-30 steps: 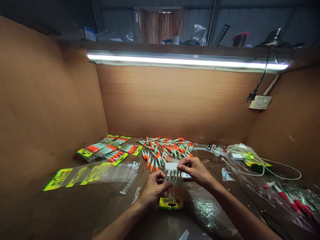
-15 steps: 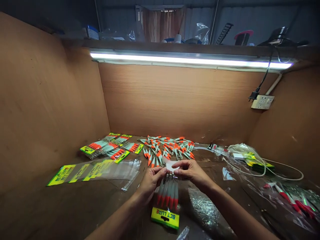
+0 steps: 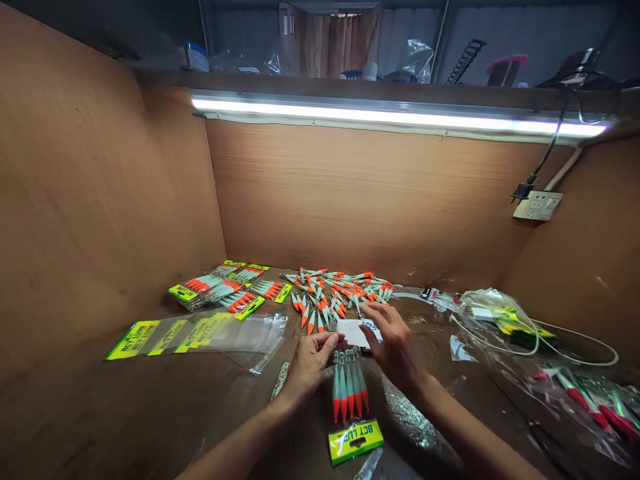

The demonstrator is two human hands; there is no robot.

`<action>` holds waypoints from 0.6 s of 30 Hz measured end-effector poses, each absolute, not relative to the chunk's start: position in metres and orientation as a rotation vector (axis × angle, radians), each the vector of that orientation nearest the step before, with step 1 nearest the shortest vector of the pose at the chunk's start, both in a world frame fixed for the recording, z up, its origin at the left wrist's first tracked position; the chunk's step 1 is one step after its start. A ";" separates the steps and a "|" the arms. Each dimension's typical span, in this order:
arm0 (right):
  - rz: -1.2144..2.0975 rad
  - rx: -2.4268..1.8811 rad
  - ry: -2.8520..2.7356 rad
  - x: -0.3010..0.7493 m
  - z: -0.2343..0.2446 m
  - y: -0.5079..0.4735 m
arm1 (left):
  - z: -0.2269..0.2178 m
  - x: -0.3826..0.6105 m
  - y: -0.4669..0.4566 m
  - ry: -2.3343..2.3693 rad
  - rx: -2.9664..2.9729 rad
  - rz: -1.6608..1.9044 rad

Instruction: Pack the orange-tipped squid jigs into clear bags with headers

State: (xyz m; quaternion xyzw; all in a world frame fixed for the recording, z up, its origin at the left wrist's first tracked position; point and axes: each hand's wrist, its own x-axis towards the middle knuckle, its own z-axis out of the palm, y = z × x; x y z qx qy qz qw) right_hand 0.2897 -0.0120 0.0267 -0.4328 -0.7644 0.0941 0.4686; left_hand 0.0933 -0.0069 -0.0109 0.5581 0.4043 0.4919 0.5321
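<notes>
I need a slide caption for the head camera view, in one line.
Left hand pinches a clear bag of orange-tipped lures; right hand, open, beside it.

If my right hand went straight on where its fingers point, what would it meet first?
Your right hand would probably meet the pile of loose lures, though the hand's height is unclear.

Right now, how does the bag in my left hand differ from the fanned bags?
The held bag contains a row of lures; the fanned bags look empty. The held bag has its label toward you; the fanned bags have theirs toward the left. Both have clear plastic and yellow labels.
</notes>
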 end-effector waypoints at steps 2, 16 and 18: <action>-0.024 -0.944 -2.073 0.283 0.031 -0.022 | -0.008 0.096 -0.013 0.993 1.505 1.180; 0.161 -1.141 -2.003 0.283 0.023 -0.011 | 0.011 0.102 -0.037 0.975 1.726 1.068; 0.400 -1.190 -1.716 0.299 0.026 0.005 | 0.007 0.101 -0.032 0.904 1.511 1.117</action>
